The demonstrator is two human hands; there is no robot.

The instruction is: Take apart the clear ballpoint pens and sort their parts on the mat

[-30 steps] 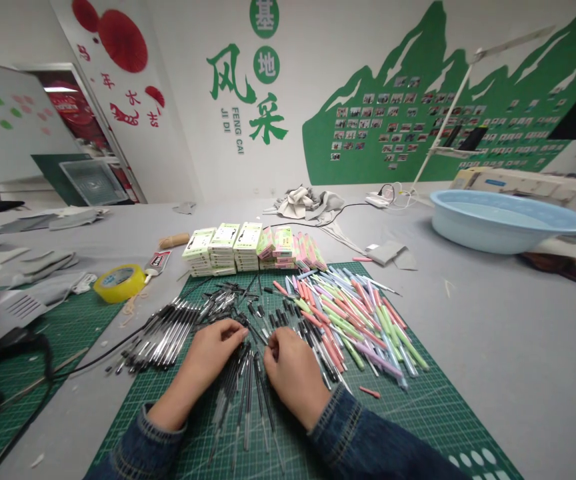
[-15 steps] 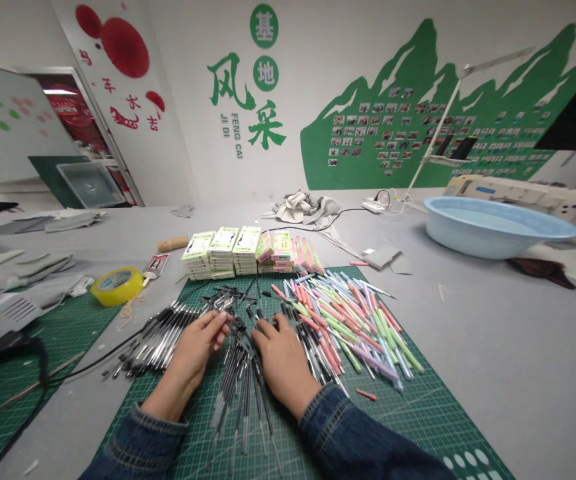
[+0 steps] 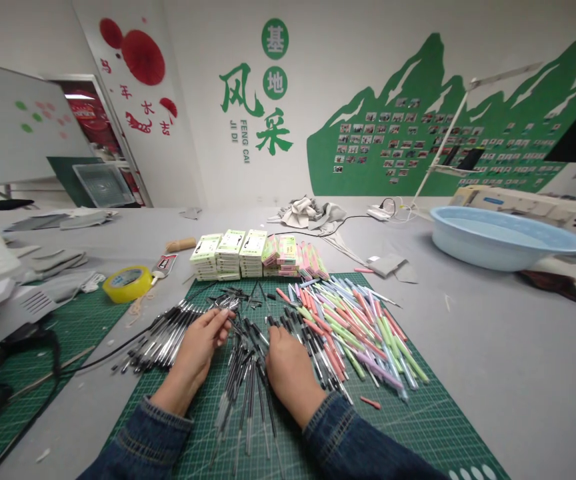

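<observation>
My left hand [image 3: 203, 343] is pinched closed at the near end of a row of clear black-capped pens [image 3: 161, 340]; whatever lies between its fingertips is too small to make out. Across from it, my right hand [image 3: 291, 370] has its fingers curled down together among loose black pens [image 3: 313, 340], and its fingertips hide what they grip. Thin black pen refills [image 3: 248, 387] fan out toward me between the two hands. Farther back lie small black pieces [image 3: 233, 297]. To the right is a heap of pastel pens [image 3: 348, 320] in pink, green, blue and purple.
Everything lies on a green cutting mat [image 3: 418, 427]. Small stacked boxes [image 3: 228, 253] stand behind the pens. Yellow tape [image 3: 128, 284], a glue tube [image 3: 164, 265] and a dark cable [image 3: 113, 353] are at left. A blue basin [image 3: 503, 243] sits at far right.
My right hand's fingers have drawn together and curled in, having been spread over the black pens. My left hand keeps its pinch. The whole view has shifted slightly.
</observation>
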